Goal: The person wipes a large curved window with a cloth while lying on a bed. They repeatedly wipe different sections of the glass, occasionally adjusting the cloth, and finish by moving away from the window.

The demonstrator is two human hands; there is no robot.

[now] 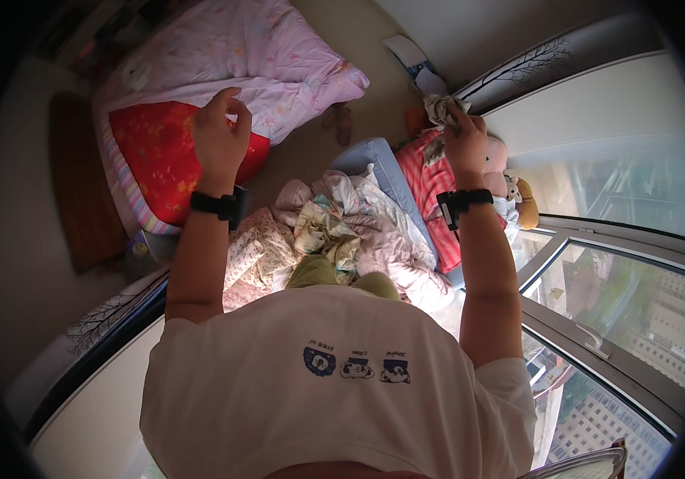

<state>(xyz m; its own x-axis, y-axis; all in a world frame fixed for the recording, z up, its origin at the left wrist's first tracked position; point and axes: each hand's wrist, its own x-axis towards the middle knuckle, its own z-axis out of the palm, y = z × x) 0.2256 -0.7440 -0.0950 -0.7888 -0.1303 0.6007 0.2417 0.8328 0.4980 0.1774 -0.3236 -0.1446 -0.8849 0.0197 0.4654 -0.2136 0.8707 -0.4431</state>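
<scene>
My right hand (465,148) is raised at the right, its fingers closed on a crumpled, greyish patterned cloth (443,108). Part of what looks like the same cloth hangs below the fingers. At the left my left hand (221,137) is held up in front of a red patterned cloth (151,152), its fingers curved and apart with nothing seen in them. Between my arms lies a heap of bedding: a cream floral cloth (259,247), a yellowish printed cloth (322,231) and a pale pink cloth (386,239).
A pink quilt (239,48) covers the bed at the far left. To the right of the heap are a blue-grey padded edge (398,180), a red striped cloth (430,191) and plush toys (524,203). Glass windows (614,295) line the right. A slipper (343,126) lies on the floor.
</scene>
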